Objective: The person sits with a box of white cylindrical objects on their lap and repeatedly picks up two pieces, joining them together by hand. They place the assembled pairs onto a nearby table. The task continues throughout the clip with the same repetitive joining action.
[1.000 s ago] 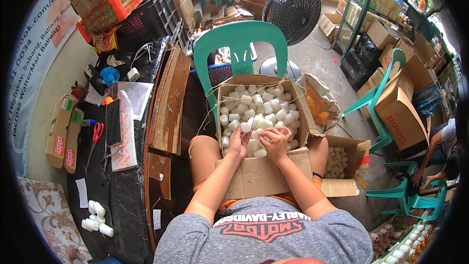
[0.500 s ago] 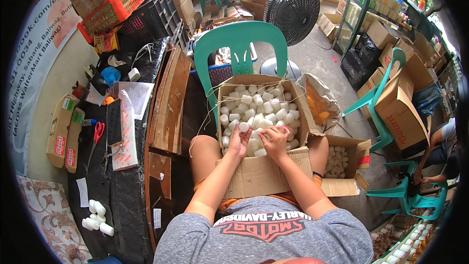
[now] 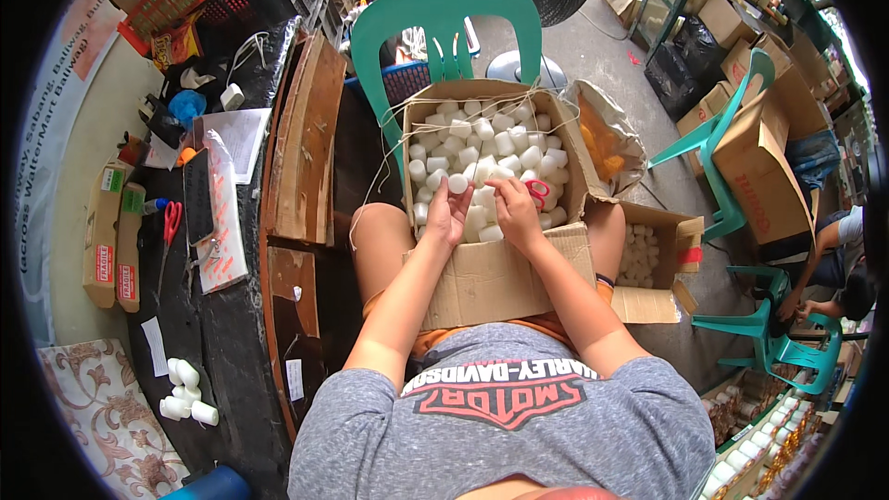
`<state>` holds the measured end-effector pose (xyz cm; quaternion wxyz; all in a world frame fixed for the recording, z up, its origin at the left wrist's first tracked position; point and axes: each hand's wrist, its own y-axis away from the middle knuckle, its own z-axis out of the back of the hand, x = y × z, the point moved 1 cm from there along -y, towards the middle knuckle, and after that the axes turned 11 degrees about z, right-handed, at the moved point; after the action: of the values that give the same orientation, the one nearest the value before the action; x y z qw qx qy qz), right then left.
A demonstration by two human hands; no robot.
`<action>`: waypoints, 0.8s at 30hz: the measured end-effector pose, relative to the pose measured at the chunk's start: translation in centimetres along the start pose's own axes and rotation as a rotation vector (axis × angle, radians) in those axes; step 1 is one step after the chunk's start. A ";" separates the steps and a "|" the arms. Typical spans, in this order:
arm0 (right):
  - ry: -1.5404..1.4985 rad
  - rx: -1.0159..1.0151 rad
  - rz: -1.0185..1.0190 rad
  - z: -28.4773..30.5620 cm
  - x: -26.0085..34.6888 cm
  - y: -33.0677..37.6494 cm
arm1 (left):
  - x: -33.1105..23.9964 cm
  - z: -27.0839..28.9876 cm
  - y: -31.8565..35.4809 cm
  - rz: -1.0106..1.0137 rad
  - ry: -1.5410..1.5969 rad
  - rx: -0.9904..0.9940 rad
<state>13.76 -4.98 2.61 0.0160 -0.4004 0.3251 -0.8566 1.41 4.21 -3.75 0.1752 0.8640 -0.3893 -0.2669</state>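
In my left hand [image 3: 451, 213] I hold a short white cylinder [image 3: 457, 184], which looks like a candle, with its round end facing up. My right hand [image 3: 516, 211] is just to its right, fingertips pinched together; anything thin between them is too small to make out. Red scissor handles [image 3: 538, 191] show against the right side of this hand, and whether it grips them is unclear. Both hands are over an open cardboard box [image 3: 500, 280] on my lap, filled with similar white cylinders [image 3: 482, 130]. Pale strings [image 3: 393, 134] hang over its rim.
A green plastic chair [image 3: 366, 46] stands behind the box. At right are a second carton [image 3: 690, 231] of white pieces and a bag [image 3: 607, 143] with orange contents. The black-covered table [image 3: 222, 343] at left carries another pair of scissors [image 3: 170, 227]. Another person [image 3: 838, 250] sits far right.
The view has tilted, so the box and hands appear higher. My right hand has turned slightly, and more of the red scissor handles shows beside it. My left hand keeps the same cylinder.
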 end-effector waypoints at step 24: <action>0.105 -0.038 -0.044 -0.2 -0.1 0.9 | 1.4 -1.6 1.4 -0.136 -0.463 0.040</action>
<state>13.50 -5.52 1.90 -0.0276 -0.3622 0.3330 -0.8702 2.34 2.46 -2.22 0.0457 0.8073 -0.3654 -0.4611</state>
